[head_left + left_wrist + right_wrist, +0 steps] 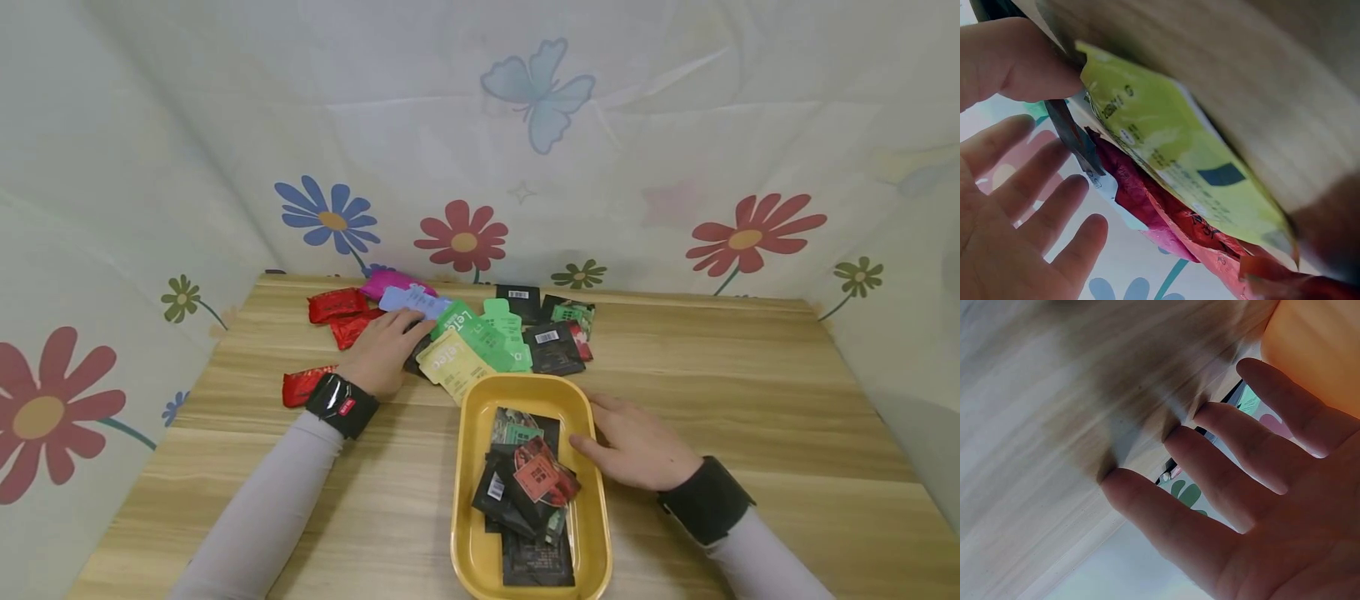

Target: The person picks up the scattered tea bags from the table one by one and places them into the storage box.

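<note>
My left hand point(384, 350) reaches over the pile, its fingertips at a light-blue packet point(412, 300) and a dark sachet point(417, 357) partly hidden by the hand. In the left wrist view its fingers are loosely spread, and the thumb lies beside a yellow-green packet point(1160, 147). Beside the hand lie a yellow packet point(453, 362), green packets point(480, 333) and red packets point(337, 306). At the right side of a yellow tray point(459, 500), my right hand point(637, 442) has its thumb at the rim; its other fingertips touch the table in the right wrist view.
Several black sachets, one with a red label point(538, 475), lie in the tray. More black sachets point(553, 347) and a magenta packet point(393, 285) lie toward the back of the wooden table point(720, 375). A flower-printed curtain point(615, 192) stands behind.
</note>
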Tool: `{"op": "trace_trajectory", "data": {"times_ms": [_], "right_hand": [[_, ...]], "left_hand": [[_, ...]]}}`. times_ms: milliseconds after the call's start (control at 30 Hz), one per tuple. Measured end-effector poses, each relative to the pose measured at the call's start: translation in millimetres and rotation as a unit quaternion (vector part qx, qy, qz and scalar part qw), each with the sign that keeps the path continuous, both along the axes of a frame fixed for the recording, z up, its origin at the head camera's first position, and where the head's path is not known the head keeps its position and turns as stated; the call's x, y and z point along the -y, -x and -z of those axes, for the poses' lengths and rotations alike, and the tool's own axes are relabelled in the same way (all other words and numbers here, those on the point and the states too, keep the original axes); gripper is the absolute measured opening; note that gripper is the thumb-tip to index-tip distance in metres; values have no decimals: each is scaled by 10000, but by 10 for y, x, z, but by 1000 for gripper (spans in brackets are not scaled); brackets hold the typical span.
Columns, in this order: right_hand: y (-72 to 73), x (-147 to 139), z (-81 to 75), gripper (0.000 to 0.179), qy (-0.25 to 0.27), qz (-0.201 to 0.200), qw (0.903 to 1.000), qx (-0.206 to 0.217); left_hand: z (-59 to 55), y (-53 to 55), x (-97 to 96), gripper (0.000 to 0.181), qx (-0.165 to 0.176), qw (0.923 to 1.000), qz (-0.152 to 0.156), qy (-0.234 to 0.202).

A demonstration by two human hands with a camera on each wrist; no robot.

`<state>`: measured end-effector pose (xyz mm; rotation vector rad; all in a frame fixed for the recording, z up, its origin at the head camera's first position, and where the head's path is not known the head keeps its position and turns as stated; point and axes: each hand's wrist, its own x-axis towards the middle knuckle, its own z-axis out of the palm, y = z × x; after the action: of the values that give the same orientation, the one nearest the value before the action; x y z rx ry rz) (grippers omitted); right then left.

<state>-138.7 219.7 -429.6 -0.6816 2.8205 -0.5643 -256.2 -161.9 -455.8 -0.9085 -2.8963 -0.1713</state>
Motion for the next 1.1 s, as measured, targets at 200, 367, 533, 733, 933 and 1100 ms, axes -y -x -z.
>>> {"op": "trace_trajectory", "data": {"times_ms": [200, 367, 533, 733, 933, 1100], "right_hand": [[11, 4, 20, 65, -30, 14, 10000, -48], [8, 7, 32, 65, -50, 46, 10000, -23], [6, -2, 34, 65, -30, 18, 10000, -48], [12, -2, 42, 64, 16, -19, 10000, -64], [2, 14, 42, 63, 47, 11, 10000, -31], [-5, 24, 48, 63, 18, 28, 10000, -38]], "left_hand": [[-9, -7, 0, 86, 79, 9999, -137, -56], [-55, -15, 45, 91, 194, 9997, -105, -88], [-192, -26, 145, 90, 379, 9983, -443, -19], [-358, 0, 326, 91, 352, 9947, -969, -15], [-524, -84, 364, 86, -17, 9943, -930, -518], [-700, -255, 178, 83, -48, 9946, -386, -965]]}}
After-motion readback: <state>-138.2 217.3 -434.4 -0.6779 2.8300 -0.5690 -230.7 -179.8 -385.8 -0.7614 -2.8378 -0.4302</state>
